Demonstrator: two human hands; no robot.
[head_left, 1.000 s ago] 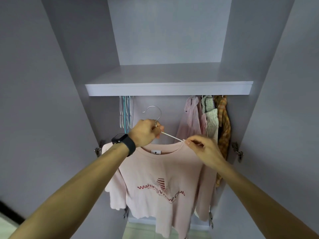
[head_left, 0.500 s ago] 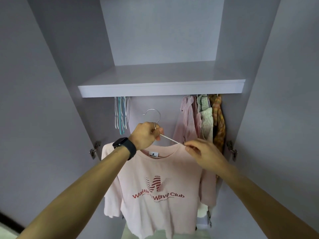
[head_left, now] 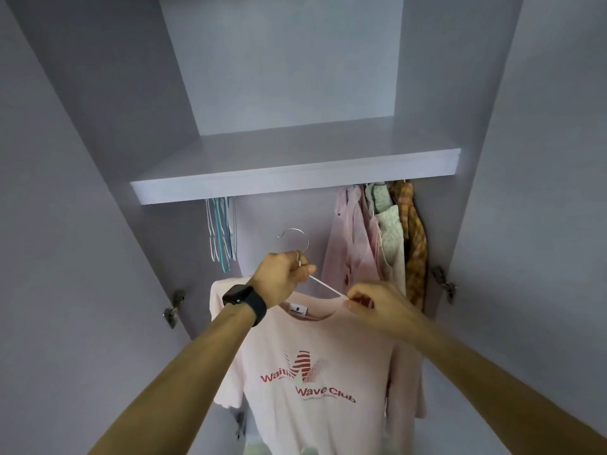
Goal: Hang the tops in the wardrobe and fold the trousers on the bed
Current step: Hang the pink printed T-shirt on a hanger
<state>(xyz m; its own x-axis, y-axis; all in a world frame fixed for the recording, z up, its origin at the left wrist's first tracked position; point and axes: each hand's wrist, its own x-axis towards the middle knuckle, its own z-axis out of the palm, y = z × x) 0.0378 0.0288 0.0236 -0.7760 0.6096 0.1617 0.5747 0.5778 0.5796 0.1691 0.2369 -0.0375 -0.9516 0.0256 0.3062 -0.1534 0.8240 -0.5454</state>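
The pink T-shirt is on a white hanger but not yet on the rail. It hangs in front of the open wardrobe, toward 6 o'clock in the view, with the hanger's metal hook free in the air below the shelf. The left hand, a black smartwatch on its wrist, is curled round the hanger's neck just under the hook. The right hand, at its 4 o'clock, pinches the collar where the hanger's arm enters it, seemingly settling the shirt before hooking.

Three tops already hang toward 2 o'clock: a pink striped shirt, a cream top and an orange plaid shirt. Empty hangers bunch at 10 o'clock.

The shelf edge hides the rail, and the T-shirt's hem is cut off at the bottom. Neither bed nor trousers show, so the folding cannot be judged.
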